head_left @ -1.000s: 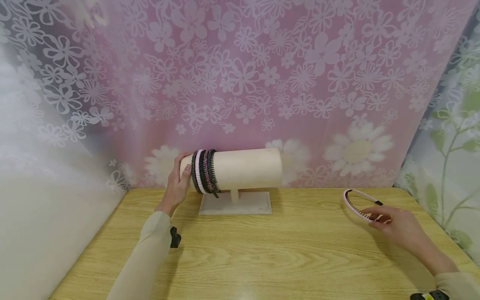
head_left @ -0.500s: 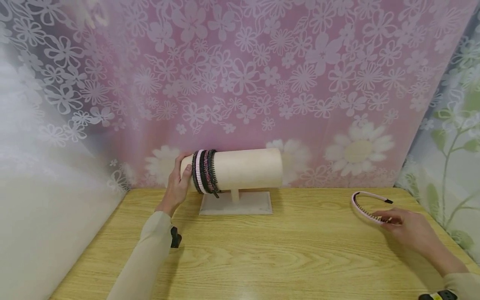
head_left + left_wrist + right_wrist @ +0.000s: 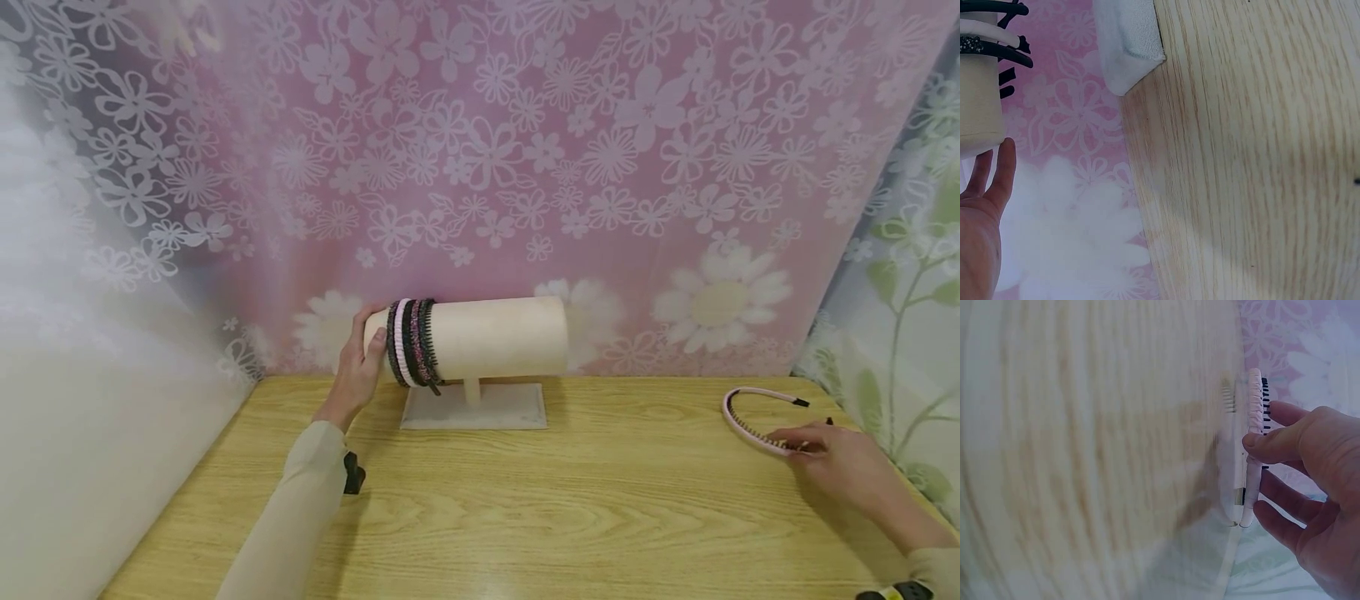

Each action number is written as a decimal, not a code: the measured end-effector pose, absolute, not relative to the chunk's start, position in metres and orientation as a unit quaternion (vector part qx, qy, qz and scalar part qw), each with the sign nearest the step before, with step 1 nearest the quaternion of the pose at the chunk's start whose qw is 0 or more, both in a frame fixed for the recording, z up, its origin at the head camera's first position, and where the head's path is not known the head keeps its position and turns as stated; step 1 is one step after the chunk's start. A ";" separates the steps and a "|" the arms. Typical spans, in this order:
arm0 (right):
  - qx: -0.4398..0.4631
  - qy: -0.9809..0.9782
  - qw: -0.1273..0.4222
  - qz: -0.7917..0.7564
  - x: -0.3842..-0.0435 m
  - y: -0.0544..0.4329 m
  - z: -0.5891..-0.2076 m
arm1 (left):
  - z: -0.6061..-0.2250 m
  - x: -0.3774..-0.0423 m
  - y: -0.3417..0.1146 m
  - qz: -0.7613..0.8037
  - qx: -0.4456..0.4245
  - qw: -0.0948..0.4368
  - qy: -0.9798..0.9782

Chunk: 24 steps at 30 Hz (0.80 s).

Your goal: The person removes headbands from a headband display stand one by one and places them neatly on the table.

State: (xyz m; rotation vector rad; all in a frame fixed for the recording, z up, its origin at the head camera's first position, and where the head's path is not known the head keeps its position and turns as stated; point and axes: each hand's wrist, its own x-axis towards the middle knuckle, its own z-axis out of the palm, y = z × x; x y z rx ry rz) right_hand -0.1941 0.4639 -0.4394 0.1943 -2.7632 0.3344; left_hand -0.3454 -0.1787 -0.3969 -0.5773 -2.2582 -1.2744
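Observation:
A cream padded roll (image 3: 498,337) lies level on its post, above a flat pale base (image 3: 480,410); together they form a headband display stand. Its left end is gripped by my left hand (image 3: 354,379), thumb on the near side, most fingers hidden behind. Beside that hand several headbands (image 3: 412,343), dark, pink and sparkly, hang side by side around the roll. Over at the table's right, my right hand (image 3: 855,467) pinches a pale pink headband (image 3: 738,423) with dark inner teeth. The right wrist view shows the thumb against the headband's pink band (image 3: 1254,406), fingers on its toothed side.
The wood-grain table (image 3: 570,500) ends at a pink flowered curtain (image 3: 487,208) behind the stand. A whitish sheet (image 3: 112,417) borders the left side, and a leaf-patterned one (image 3: 907,333) the right.
My right hand has moved to the right with the pink headband, toward the table's right edge. The left hand keeps its grip on the stand, which stays in place.

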 end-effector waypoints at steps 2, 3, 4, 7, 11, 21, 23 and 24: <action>0.066 -0.977 0.159 0.122 -0.195 0.467 -0.438 | -0.397 -0.345 -0.178 -0.465 -0.210 0.239 -0.826; 0.063 -0.978 0.156 0.121 -0.195 0.468 -0.438 | -0.396 -0.345 -0.178 -0.466 -0.210 0.238 -0.826; 0.061 -0.979 0.154 0.119 -0.195 0.470 -0.438 | -0.396 -0.345 -0.178 -0.467 -0.210 0.238 -0.826; 0.056 -0.982 0.134 0.116 -0.195 0.474 -0.437 | -0.395 -0.346 -0.178 -0.471 -0.209 0.239 -0.823; 0.051 -0.985 0.117 0.116 -0.196 0.478 -0.437 | -0.395 -0.347 -0.178 -0.473 -0.209 0.242 -0.821; 0.034 -0.985 0.095 0.137 -0.197 0.485 -0.439 | -0.396 -0.347 -0.180 -0.480 -0.208 0.239 -0.818; 0.031 -0.985 0.095 0.141 -0.196 0.484 -0.440 | -0.396 -0.346 -0.180 -0.478 -0.206 0.239 -0.820; 0.028 -0.985 0.096 0.144 -0.196 0.484 -0.440 | -0.396 -0.346 -0.180 -0.478 -0.205 0.238 -0.820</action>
